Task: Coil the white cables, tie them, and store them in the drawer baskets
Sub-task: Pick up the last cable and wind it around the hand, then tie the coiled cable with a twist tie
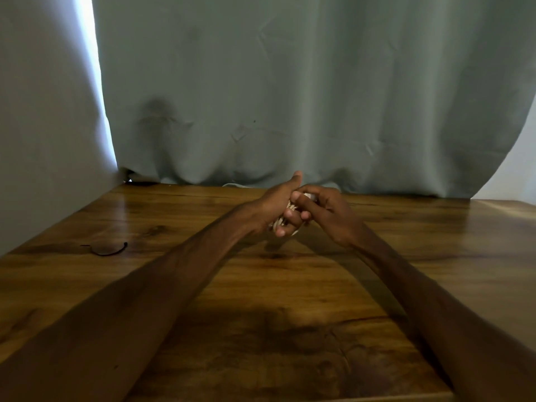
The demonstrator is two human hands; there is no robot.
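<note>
A person's left hand [277, 203] grips a coiled bundle of white cable [280, 225], fingers wrapped round it and thumb raised, just above the far half of a wooden bench [290, 358]. The right hand [329, 216] meets it from the other side, curled fingers pinching the top of the same coil. Both bare forearms reach forward from the near edge. A short black tie [108, 250] lies loose on the bench, well to the left of the hands. A grey-green curtain [290, 82] hangs behind the bench, with a pale strand [235, 185] at its foot.
</note>
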